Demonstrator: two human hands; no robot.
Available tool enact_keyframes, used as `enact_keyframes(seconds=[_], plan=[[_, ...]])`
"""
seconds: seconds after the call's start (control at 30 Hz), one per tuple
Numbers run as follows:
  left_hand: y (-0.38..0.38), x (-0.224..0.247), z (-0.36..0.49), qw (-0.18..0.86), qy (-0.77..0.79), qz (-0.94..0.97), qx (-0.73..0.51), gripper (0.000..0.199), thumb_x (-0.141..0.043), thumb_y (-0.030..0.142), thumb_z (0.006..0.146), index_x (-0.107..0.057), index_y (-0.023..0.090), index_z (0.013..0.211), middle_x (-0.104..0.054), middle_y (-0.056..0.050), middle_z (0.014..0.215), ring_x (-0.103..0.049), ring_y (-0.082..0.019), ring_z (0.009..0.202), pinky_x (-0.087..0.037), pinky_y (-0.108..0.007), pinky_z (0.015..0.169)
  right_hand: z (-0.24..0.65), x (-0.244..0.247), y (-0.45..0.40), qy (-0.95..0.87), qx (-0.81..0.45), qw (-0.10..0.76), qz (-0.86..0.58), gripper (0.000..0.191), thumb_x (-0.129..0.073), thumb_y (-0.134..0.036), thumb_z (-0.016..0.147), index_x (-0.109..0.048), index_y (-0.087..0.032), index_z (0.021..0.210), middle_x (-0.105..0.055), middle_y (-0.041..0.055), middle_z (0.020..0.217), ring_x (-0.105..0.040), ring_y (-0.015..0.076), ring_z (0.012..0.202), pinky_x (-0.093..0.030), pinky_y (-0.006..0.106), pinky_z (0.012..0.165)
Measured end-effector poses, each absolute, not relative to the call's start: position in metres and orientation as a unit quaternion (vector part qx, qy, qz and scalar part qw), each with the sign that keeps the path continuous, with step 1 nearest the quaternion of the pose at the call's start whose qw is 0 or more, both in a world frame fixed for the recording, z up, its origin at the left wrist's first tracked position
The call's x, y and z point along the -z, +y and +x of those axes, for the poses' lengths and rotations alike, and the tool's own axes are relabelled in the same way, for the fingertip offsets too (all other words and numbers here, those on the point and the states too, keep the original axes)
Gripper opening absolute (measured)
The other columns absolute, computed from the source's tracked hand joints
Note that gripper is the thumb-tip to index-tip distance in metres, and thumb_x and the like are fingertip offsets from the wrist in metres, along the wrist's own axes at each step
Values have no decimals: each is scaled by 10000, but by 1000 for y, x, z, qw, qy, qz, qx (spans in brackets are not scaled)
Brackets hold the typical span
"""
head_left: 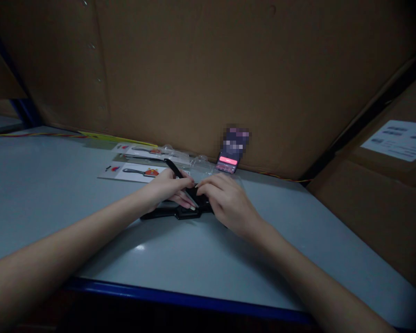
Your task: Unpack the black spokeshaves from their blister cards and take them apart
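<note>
My left hand (173, 187) is closed around a black-handled tool (173, 167), whose handle sticks up toward the upper left and whose grey lower part points down to the right. Beside it, my right hand (223, 196) has its fingers curled, with the fingertips close to the tool; what they hold, if anything, is hidden. Under both hands lie black objects with handles (189, 213) on the table, partly covered by the fingers.
Behind my hands lie printed cards (125, 172) with tool pictures and clear plastic packaging (201, 163). A lit phone (232, 150) leans against the cardboard wall (180, 69). A labelled cardboard box (374, 185) stands at right. The table (152, 263) has a blue front edge.
</note>
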State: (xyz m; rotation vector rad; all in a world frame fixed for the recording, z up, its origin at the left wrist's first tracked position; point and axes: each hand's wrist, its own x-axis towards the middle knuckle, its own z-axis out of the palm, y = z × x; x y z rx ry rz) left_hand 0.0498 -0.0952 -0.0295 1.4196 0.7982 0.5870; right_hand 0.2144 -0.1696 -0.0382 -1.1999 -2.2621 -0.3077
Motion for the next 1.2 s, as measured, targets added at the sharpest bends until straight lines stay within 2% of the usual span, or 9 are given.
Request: enact_keyframes(seconds=[0.1,0.17,0.3,0.4,0.53,0.73,0.83,1.0,1.2], plan=[[-96,28,50,645,354,626,-257,158,-591,184,732,-504,138,856,-672,-69,643,-682,-225,561,-586,-322,560,213,40,-170,-830,96,331,-438,268,-411,-28,787,-566,-191,933,-554,87,1120,-509,198,1053,-419,349,871],[-96,27,50,647,359,621,-258,168,-590,187,737,-496,142,868,-678,-69,658,-679,-217,544,-585,-319,550,211,41,-170,-801,82,363,-469,241,-485,-111,794,-535,-181,1019,-529,99,1141,-518,202,1047,-434,336,851],[-96,28,50,649,361,618,-258,178,-597,182,728,-492,141,866,-669,-66,619,-680,-225,551,-583,-322,548,210,41,-171,-768,71,331,-543,226,-531,-335,840,-550,-175,999,-597,67,922,-573,197,840,-453,315,704],[-95,29,50,652,351,620,-260,181,-596,184,722,-496,139,867,-668,-65,622,-685,-235,576,-584,-334,565,211,39,-170,-795,93,295,-522,156,-459,-245,885,-577,-173,955,-616,63,859,-566,191,828,-437,316,723],[-94,32,49,649,351,624,-256,180,-588,190,724,-490,141,867,-673,-73,649,-687,-237,582,-581,-316,554,212,35,-171,-832,152,237,-477,233,-376,-96,876,-589,-148,956,-627,95,923,-545,207,883,-427,336,765],[-93,33,49,651,348,623,-257,230,-616,220,706,-487,143,880,-661,-65,611,-689,-251,597,-584,-335,573,212,34,-171,-842,210,171,-466,231,-377,-102,881,-598,-145,938,-623,101,950,-532,212,875,-426,334,739],[-95,30,49,651,352,621,-257,245,-634,227,693,-494,142,875,-670,-73,631,-687,-246,590,-584,-329,566,215,35,-169,-839,213,178,-467,231,-365,-132,899,-587,-144,962,-621,95,911,-541,205,850,-425,330,725],[-98,26,49,648,350,625,-261,227,-642,230,695,-492,149,845,-670,-60,617,-681,-225,560,-582,-319,554,220,36,-167,-843,185,213,-457,255,-333,-115,900,-538,-131,1050,-604,100,953,-554,199,880,-441,318,729],[-96,29,50,650,361,615,-264,230,-622,181,689,-484,146,870,-666,-59,576,-672,-226,518,-571,-306,513,218,36,-168,-854,178,219,-437,274,-310,-96,887,-539,-150,1029,-593,102,953,-551,196,881,-447,323,741]])
